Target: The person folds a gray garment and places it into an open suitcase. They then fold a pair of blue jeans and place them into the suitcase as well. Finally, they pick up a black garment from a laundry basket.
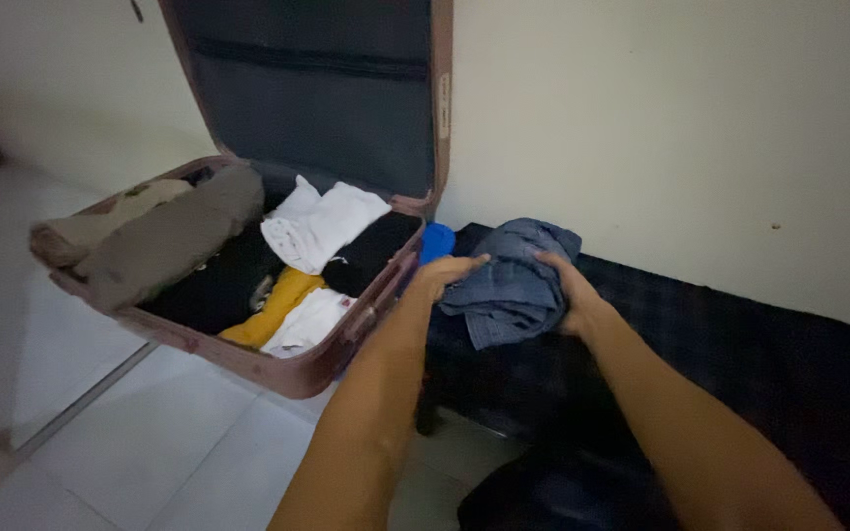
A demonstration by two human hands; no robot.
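A bundled blue denim garment lies on a dark mattress against the wall. My left hand grips its left side, fingers laid over the top. My right hand clasps its right side. To the left, an open pinkish-brown suitcase holds folded clothes: white pieces, a black one, a yellow one and rolled grey-brown garments across its far left corner.
The suitcase lid stands upright against the pale wall. A bright blue item sits between suitcase and denim. White floor tiles spread below. A dark bag or cloth lies near my knees.
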